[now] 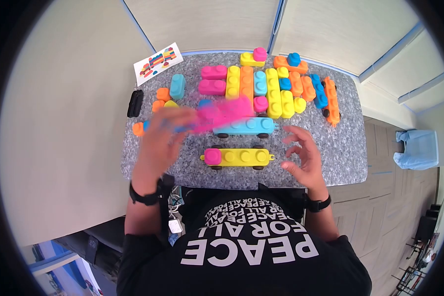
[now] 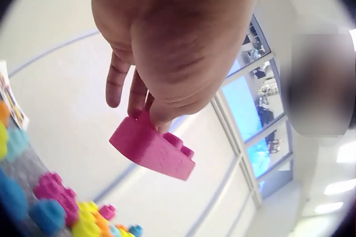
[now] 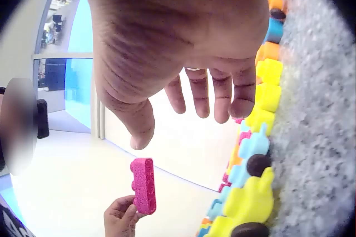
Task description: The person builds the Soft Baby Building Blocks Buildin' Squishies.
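My left hand (image 1: 165,143) pinches one end of a long pink block (image 1: 227,113), blurred in the head view and raised over the table; the left wrist view shows the block (image 2: 153,148) between thumb and fingers. Behind the pink block is a light blue wheeled base (image 1: 244,126). Nearer to me lies a yellow wheeled base (image 1: 244,157) with a pink block (image 1: 212,156) on its left end. My right hand (image 1: 306,155) hovers right of both bases, fingers apart and slightly bent, holding nothing; the right wrist view also shows this hand (image 3: 189,53) empty.
Several yellow, orange, pink and blue blocks (image 1: 273,93) stand along the back of the speckled table (image 1: 182,170). An orange wheeled base (image 1: 332,101) is at the right. A picture card (image 1: 158,64) and a black object (image 1: 135,103) lie at the left.
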Demonstrator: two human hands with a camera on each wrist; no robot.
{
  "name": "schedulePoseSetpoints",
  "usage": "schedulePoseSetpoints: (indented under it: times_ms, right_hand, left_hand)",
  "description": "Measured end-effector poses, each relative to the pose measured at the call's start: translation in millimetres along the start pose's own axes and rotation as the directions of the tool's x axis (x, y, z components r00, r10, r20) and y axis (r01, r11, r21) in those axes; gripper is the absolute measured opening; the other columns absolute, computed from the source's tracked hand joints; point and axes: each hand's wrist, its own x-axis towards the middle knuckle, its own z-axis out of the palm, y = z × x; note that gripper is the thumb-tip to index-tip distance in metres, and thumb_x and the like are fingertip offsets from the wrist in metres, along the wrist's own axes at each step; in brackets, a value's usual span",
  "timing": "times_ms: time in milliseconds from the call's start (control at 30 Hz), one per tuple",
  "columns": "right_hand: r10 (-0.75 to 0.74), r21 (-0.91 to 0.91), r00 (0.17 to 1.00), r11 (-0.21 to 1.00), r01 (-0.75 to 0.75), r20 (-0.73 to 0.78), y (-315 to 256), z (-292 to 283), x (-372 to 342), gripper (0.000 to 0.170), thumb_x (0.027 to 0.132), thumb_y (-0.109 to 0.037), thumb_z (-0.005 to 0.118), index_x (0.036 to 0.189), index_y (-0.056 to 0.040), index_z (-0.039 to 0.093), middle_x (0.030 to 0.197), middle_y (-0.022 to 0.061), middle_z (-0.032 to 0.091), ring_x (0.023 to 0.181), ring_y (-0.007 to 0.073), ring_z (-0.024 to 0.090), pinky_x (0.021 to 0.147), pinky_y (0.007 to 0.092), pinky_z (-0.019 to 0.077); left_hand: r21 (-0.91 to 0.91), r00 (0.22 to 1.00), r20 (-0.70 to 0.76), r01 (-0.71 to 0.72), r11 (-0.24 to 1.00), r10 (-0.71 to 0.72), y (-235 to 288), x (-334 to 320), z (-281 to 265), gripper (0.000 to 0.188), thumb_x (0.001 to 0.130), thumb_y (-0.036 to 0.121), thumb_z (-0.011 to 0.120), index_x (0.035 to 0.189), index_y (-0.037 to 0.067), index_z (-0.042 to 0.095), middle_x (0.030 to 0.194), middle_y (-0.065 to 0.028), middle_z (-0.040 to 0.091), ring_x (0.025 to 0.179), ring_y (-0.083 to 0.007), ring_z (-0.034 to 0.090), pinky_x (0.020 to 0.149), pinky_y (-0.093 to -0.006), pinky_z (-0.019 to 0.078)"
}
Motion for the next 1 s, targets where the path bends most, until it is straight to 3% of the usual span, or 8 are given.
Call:
schedulePoseSetpoints:
  times_ms: [100, 200, 233, 400, 500, 700, 900, 1000]
  right_hand:
    - [-0.021, 0.141, 0.998, 0.990, 0.013, 0.055, -33, 26, 6, 0.082, 0.086, -0.020, 0.104, 0.158, -0.0055, 0.068, 0.158, 0.0126, 0.066, 0.130, 0.0250, 0.071, 0.099, 0.0377, 0.0620]
    - [-0.140, -0.183, 0.944, 0.962, 0.201, 0.298, -35, 25, 10, 0.072, 0.086, -0.016, 0.103, 0.150, -0.0053, 0.073, 0.144, 0.0146, 0.075, 0.129, 0.0321, 0.075, 0.104, 0.0412, 0.0620]
    - [-0.118, -0.150, 0.958, 0.976, 0.161, 0.263, -37, 32, 8, 0.059, 0.086, -0.012, 0.101, 0.140, -0.0057, 0.079, 0.133, 0.0161, 0.080, 0.126, 0.0369, 0.078, 0.109, 0.0447, 0.0607]
    - [-0.083, -0.119, 0.976, 0.987, 0.109, 0.203, -13, 31, 5, 0.054, 0.084, -0.009, 0.102, 0.133, -0.0065, 0.081, 0.133, 0.0150, 0.082, 0.126, 0.0357, 0.077, 0.110, 0.0454, 0.0600]
    - [-0.091, -0.137, 0.982, 0.984, 0.114, 0.167, 4, 32, 4, 0.054, 0.083, -0.009, 0.102, 0.133, -0.0064, 0.081, 0.132, 0.0142, 0.082, 0.125, 0.0350, 0.077, 0.111, 0.0457, 0.0589]
    - [-0.133, -0.163, 0.966, 0.972, 0.170, 0.220, 33, 40, 12, 0.057, 0.081, -0.010, 0.103, 0.133, -0.0075, 0.082, 0.134, 0.0121, 0.082, 0.126, 0.0340, 0.076, 0.113, 0.0463, 0.0570]
    - [-0.064, -0.108, 0.966, 0.990, 0.093, 0.252, 40, 47, 17, 0.057, 0.081, -0.009, 0.104, 0.133, -0.0078, 0.082, 0.136, 0.0102, 0.081, 0.129, 0.0327, 0.074, 0.115, 0.0469, 0.0568]
    - [-0.051, -0.106, 0.968, 0.991, 0.079, 0.247, 41, 48, 18, 0.054, 0.081, -0.010, 0.104, 0.131, -0.0076, 0.082, 0.136, 0.0103, 0.081, 0.129, 0.0325, 0.073, 0.115, 0.0465, 0.0567]
  left_hand:
    - [-0.207, 0.970, 0.178, -0.130, 0.970, 0.168, 38, -7, 26, 0.037, 0.094, -0.003, 0.085, 0.130, 0.006, 0.079, 0.135, -0.0112, 0.079, 0.124, -0.0380, 0.074, 0.109, -0.0470, 0.0596]
    - [-0.304, 0.955, 0.212, -0.136, 0.943, 0.207, 53, -25, 52, 0.037, 0.094, 0.001, 0.087, 0.130, 0.004, 0.078, 0.137, -0.0125, 0.078, 0.124, -0.0401, 0.073, 0.110, -0.0498, 0.0582]
    - [-0.323, 0.962, 0.208, -0.104, 0.941, 0.178, 50, -29, 56, 0.041, 0.093, 0.005, 0.089, 0.133, 0.004, 0.078, 0.140, -0.0124, 0.077, 0.126, -0.0400, 0.073, 0.111, -0.0500, 0.0581]
    - [-0.349, 0.979, 0.185, 0.146, 0.926, -0.085, 37, -33, 53, 0.069, 0.085, 0.020, 0.101, 0.148, 0.007, 0.075, 0.154, -0.0113, 0.074, 0.140, -0.0379, 0.071, 0.119, -0.0486, 0.0566]
    - [-0.347, 0.943, 0.300, 0.246, 0.905, -0.142, 17, -50, 62, 0.081, 0.081, 0.024, 0.104, 0.154, 0.009, 0.072, 0.156, -0.0114, 0.075, 0.143, -0.0346, 0.071, 0.120, -0.0464, 0.0570]
    - [-0.440, 0.932, 0.291, 0.330, 0.835, -0.215, -6, -81, 98, 0.071, 0.085, 0.016, 0.101, 0.152, 0.012, 0.075, 0.144, -0.0124, 0.080, 0.128, -0.0328, 0.078, 0.109, -0.0421, 0.0615]
    - [-0.496, 0.910, 0.308, 0.403, 0.769, -0.278, -1, -80, 102, 0.067, 0.086, 0.013, 0.100, 0.149, 0.012, 0.077, 0.141, -0.0110, 0.081, 0.125, -0.0287, 0.079, 0.105, -0.0385, 0.0614]
    - [-0.505, 0.927, 0.268, 0.367, 0.781, -0.262, -3, -82, 106, 0.067, 0.086, 0.013, 0.101, 0.148, 0.012, 0.078, 0.142, -0.0110, 0.081, 0.126, -0.0281, 0.079, 0.106, -0.0377, 0.0612]
